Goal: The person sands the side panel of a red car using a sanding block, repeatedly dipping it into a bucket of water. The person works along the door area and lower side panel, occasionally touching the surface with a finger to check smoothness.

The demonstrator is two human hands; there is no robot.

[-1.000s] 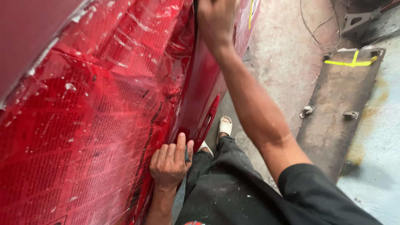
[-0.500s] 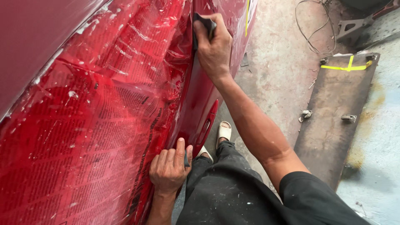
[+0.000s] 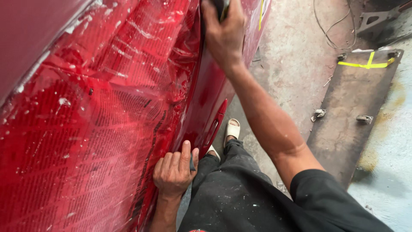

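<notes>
Higher on the red car panel [image 3: 210, 90] than before, right hand [image 3: 223, 36] grips a dark sanding block [image 3: 222, 6]; left hand [image 3: 174, 169] rests open-palmed below.

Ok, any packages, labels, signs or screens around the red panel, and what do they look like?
Printed paper masking: taped over the red panel at left, a flat sheet of text columns tinted red, under clear film.
Yellow tape marks: crossed strips on the dark floor plate, upper right.
No packages, signs or screens.
</notes>
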